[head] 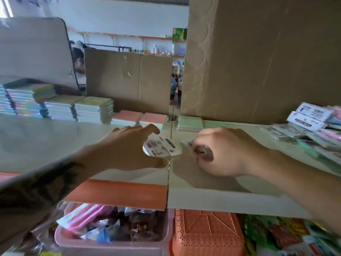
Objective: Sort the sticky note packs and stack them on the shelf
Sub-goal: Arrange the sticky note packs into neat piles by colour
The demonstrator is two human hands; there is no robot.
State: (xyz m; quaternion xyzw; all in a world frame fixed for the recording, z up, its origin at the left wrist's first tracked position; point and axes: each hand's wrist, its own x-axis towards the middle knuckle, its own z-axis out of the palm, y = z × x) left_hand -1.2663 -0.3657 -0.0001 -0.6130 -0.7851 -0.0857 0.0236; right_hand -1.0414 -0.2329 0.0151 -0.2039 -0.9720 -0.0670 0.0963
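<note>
Shelving of pale metal (55, 145) with an orange edge fills the shop foreground, cardboard boxes (258, 61) behind. Left hand (125, 146) spreads wide around a white-labelled sticky note pack (162, 146) (print blurred); right hand (221, 152) curls on its other end.

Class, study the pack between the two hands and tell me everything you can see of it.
The pack is flat, wrapped in clear film, with a white label bearing black print and a barcode. It lies tilted over the seam in the shelf. The left hand spreads round it; the right hand pinches its end.
</note>
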